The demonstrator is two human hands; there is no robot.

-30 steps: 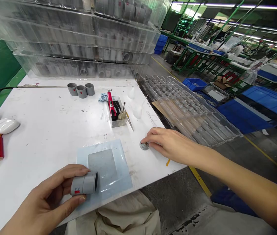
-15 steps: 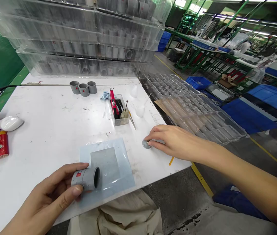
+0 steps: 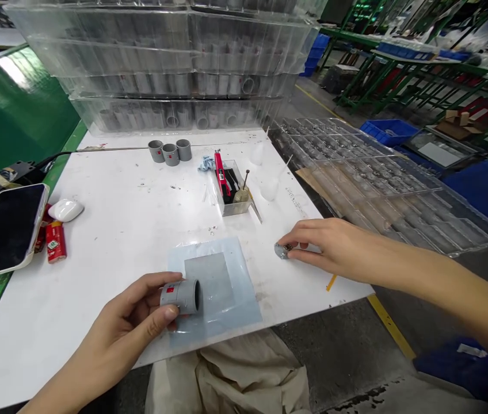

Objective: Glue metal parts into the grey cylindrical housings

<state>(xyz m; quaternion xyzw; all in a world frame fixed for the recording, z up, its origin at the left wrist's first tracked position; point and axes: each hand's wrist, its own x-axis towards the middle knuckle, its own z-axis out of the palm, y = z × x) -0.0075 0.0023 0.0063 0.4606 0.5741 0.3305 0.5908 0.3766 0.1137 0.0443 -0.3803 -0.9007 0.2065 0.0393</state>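
Observation:
My left hand [image 3: 134, 322] is closed around a grey cylindrical sleeve [image 3: 179, 296] with a small red mark. The sleeve lies sideways, its dark open end facing right, above a pale blue sheet [image 3: 244, 299] with a grey square pad [image 3: 209, 276] on it. At the right side of the white table, my right hand [image 3: 326, 244] pinches a small round grey disc [image 3: 280, 251]. A bit of metal shows on the disc at the fingertips; the rest is hidden by them.
Three grey sleeves [image 3: 170, 154] stand farther back. A small clear box [image 3: 235, 208] holds a red cutter [image 3: 221, 177]. Stacked clear trays [image 3: 140, 57] rise behind. A phone [image 3: 6, 230] and red lighter [image 3: 56, 242] lie left; clear trays [image 3: 399, 190] sit beyond the right edge.
The camera view has turned left, so everything appears farther right. Both hands keep their grips, and a metal bit on the disc shows more plainly at my right fingertips.

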